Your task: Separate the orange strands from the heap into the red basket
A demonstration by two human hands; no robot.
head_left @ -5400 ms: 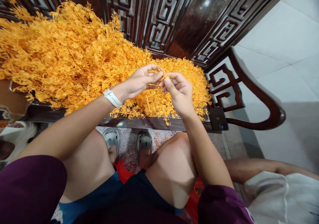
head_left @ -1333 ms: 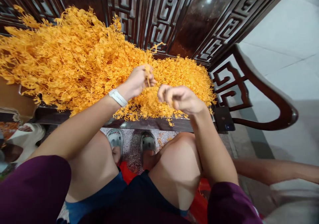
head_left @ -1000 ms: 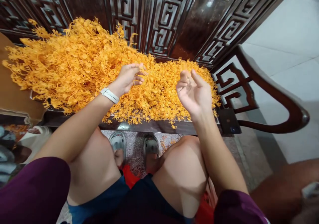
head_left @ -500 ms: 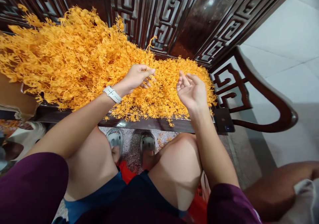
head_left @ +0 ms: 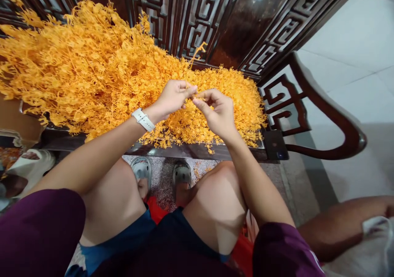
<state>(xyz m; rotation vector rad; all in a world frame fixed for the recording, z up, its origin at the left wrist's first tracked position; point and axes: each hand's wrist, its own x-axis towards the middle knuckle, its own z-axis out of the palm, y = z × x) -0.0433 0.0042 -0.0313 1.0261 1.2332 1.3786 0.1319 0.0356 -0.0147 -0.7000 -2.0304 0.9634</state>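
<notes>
My left hand point(head_left: 177, 96), with a white watch strap point(head_left: 143, 119) at its wrist, is closed in a pinch on a thin orange plastic flower stem point(head_left: 197, 54) that sticks up behind the fingers. My right hand point(head_left: 219, 111) meets it fingertip to fingertip, thumb and forefinger pinched. A bit of orange shows between those right fingertips, probably a small plastic flower piece, too small to make out well. Under both hands lies a large heap of orange plastic flower sprigs point(head_left: 101, 67), lower and finer on the right point(head_left: 240, 100).
The heap lies on a dark carved wooden bench point(head_left: 172, 150) with a latticed back point(head_left: 234, 43) and curved armrest point(head_left: 341, 135). A dark phone point(head_left: 276, 145) sits at the seat's right end. A cardboard piece point(head_left: 18, 119) is at left. Another person's leg point(head_left: 344, 227) is at lower right.
My right hand has turned over and moved left and inward, from open fingers to a pinch against my left fingertips. The stem in my left hand has shifted right.
</notes>
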